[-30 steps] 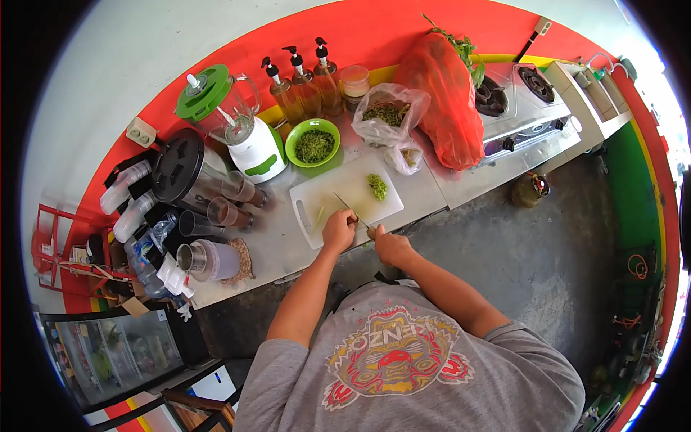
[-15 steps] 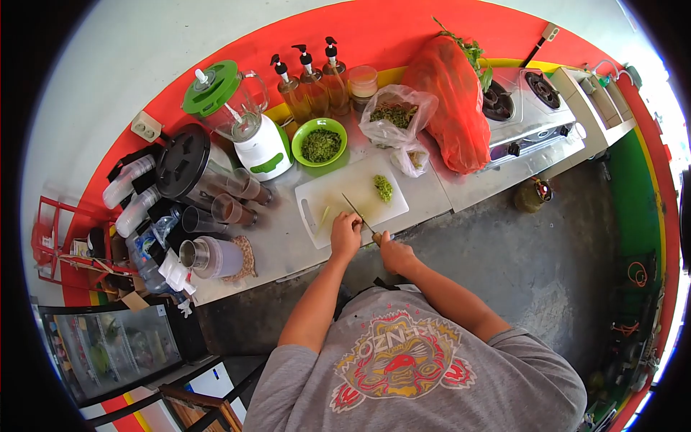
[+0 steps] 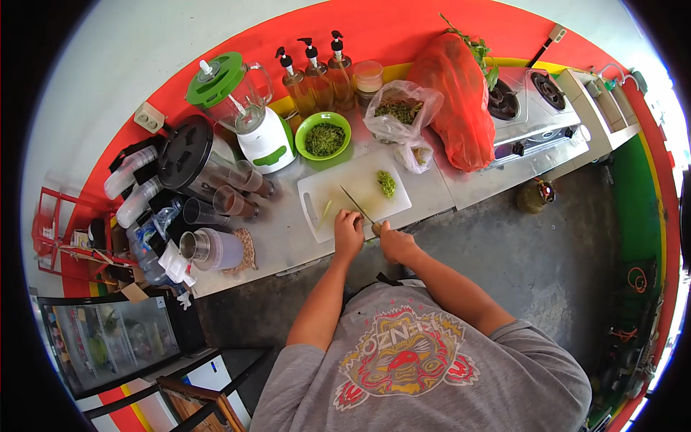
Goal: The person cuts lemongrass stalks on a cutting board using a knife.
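My right hand [image 3: 396, 243] is wrapped round the handle of a knife [image 3: 355, 201], whose blade slants up and left over the white cutting board [image 3: 353, 175]. Close beside the blade, at the board's near edge, my left hand [image 3: 349, 230] has its fingers drawn together; what they pinch, if anything, is hidden. A small heap of chopped green pieces [image 3: 386, 185] lies on the right side of the board. On its left side rests a pale green stalk piece [image 3: 327, 210], apart from the heap.
Behind the board stand a green bowl [image 3: 308, 148] of chopped greens, a blender [image 3: 265, 141] and pump bottles [image 3: 317, 85]. Plastic bags [image 3: 403, 121], a red bag [image 3: 455, 101] and a gas stove [image 3: 541, 129] extend rightward. Cups [image 3: 232, 202] and a jug [image 3: 224, 250] stand left.
The whole view has shifted slightly. My hands remain at the board's near edge, with the knife still in my right hand and my left fingers by the blade.
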The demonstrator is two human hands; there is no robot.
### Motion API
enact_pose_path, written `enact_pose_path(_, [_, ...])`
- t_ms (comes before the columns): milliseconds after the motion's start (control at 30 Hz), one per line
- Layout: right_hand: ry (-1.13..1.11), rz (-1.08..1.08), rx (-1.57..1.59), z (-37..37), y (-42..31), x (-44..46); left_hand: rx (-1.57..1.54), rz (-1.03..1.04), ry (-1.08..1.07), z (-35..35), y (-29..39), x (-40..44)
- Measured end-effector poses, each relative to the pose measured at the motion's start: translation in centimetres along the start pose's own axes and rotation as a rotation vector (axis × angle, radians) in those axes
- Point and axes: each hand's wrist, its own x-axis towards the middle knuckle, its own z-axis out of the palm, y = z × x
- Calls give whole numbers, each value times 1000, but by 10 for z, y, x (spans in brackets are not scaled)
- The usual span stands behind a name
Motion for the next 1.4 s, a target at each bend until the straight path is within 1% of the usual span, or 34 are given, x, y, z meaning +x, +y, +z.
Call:
enact_pose_path(167, [9, 13, -6, 14, -1, -4, 31, 65, 67, 4, 1, -2])
enact_pose_path(333, [29, 1, -16, 4, -1, 5, 15, 33, 48, 3, 2, -3])
enact_pose_path(433, [49, -5, -32, 7, -3, -11, 11, 30, 26, 1, 1, -2])
enact_pose_path(567, [93, 10, 3, 19, 1, -4, 14, 22, 22, 5, -1, -4])
enact_pose_path(700, [74, -17, 31, 5, -3, -9, 44, 38, 34, 4, 1, -3])
enact_pose_path(767, [57, -20, 23, 6, -5, -11, 40, 70, 85, 7, -2, -3])
enact_pose_path(867, [113, -12, -6, 21, -3, -10, 24, 16, 39, 6, 0, -5])
enact_pose_path(1000, [219, -50, 76, 18, -4, 5, 14, 42, 46, 2, 0, -6])
enact_pose_path(1067, [268, -66, 98, 15, -6, 8, -47, -8, -9, -4, -1, -7])
enact_pose_path(1133, [300, -57, 192, 18, -8, 5, -67, 1, 14, -11, -4, -8])
enact_pose_path(1167, [295, -55, 200, 21, -7, 3, -93, 11, 33, -14, -5, -11])
enact_pose_path(1233, [217, -125, 192, 19, -4, -6, -97, -18, 34, -14, -6, -13])
enact_pose_path(1400, [159, -75, 216, 30, 13, -7, -96, -50, 57, -11, -7, -13])
